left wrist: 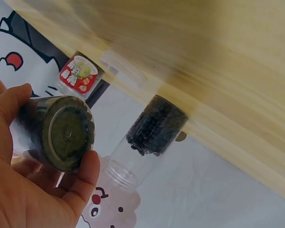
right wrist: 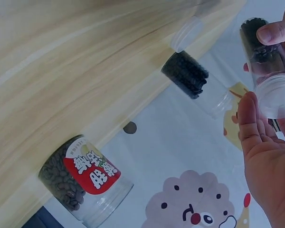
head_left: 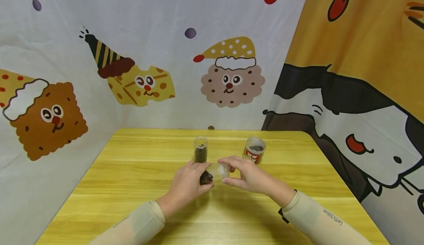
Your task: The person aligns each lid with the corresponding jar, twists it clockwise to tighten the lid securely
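Observation:
My left hand [head_left: 190, 180] grips a clear plastic jar [right wrist: 263, 57] tipped on its side, dark pieces gathered at its base end [left wrist: 69, 135]. Fingers and thumb of my right hand [head_left: 246, 175] hold a translucent screw lid [head_left: 223, 170] by its rim, right at the jar's mouth. Just beyond the left hand, an uncapped clear jar [head_left: 200, 152] partly filled with dark beans stands upright on the table.
A wider clear jar with a red label [head_left: 253, 152], partly filled with dark beans, stands uncapped at the back right of the wooden table [head_left: 132, 153]. A loose translucent lid [left wrist: 123, 69] lies by the upright jar. A printed cloth [head_left: 165, 9] hangs behind.

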{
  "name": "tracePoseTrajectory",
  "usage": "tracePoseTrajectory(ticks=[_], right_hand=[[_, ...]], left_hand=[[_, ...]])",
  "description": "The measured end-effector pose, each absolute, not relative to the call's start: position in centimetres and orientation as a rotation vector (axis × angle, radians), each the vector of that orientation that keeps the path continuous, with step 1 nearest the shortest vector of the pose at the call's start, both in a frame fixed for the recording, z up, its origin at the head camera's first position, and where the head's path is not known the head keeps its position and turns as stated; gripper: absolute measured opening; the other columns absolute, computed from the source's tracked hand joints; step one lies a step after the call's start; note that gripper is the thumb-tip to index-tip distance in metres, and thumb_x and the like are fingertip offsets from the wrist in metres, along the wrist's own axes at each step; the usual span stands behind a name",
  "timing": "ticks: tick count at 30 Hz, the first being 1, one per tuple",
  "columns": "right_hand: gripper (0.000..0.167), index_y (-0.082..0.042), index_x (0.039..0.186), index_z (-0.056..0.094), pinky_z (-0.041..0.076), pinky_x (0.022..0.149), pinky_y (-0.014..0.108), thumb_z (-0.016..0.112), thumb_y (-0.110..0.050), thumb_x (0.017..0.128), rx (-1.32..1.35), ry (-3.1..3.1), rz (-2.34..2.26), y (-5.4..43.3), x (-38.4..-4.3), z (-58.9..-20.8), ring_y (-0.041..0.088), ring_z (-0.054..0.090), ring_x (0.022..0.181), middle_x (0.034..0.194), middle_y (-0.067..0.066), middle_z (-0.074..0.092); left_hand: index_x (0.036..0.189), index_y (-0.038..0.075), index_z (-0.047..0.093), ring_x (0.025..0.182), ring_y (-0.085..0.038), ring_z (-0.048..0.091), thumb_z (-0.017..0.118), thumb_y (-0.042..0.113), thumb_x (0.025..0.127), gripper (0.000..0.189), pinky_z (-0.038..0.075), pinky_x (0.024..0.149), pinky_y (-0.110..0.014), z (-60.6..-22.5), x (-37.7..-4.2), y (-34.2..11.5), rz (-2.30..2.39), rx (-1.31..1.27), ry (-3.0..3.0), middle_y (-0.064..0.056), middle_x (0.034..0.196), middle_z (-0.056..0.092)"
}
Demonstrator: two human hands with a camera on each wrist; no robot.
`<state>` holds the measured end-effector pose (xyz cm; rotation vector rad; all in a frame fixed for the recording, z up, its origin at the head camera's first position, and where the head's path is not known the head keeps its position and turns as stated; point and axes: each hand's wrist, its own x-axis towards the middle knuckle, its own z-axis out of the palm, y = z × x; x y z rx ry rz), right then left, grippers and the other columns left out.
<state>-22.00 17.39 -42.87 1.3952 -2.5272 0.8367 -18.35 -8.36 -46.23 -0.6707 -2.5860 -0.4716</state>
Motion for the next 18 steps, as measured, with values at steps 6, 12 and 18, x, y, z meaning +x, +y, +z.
tracePoseTrajectory(ticks=[6,12,18], right_hand=[[0.057,-0.012,0.149,0.06,0.055,0.07,0.018,0.079,-0.031,0.099,1.349,-2.568,0.875,17.3,-21.84,-43.14,0.019,0.07,0.092,0.123,0.002,0.072],[0.056,-0.013,0.15,0.059,0.054,0.065,0.017,0.077,-0.033,0.1,1.317,-2.592,0.905,17.22,-21.78,-43.2,0.021,0.069,0.091,0.118,0.001,0.072],[0.056,-0.014,0.15,0.06,0.053,0.062,0.018,0.078,-0.031,0.1,1.268,-2.58,0.941,17.12,-21.82,-43.37,0.018,0.069,0.092,0.12,-0.001,0.073]], left_hand=[[0.129,0.013,0.074,0.098,-0.022,0.073,0.096,0.047,0.076,0.066,0.066,0.076,-0.037,-46.53,-18.33,-8.35,-0.452,-0.686,-2.554,-0.005,0.114,0.081],[0.129,0.012,0.074,0.096,-0.022,0.073,0.097,0.046,0.076,0.067,0.066,0.076,-0.037,-46.66,-18.37,-8.36,-0.466,-0.684,-2.536,-0.006,0.115,0.081],[0.131,0.011,0.072,0.096,-0.021,0.073,0.096,0.047,0.078,0.068,0.065,0.077,-0.035,-46.83,-18.4,-8.22,-0.454,-0.668,-2.525,-0.006,0.117,0.08]])
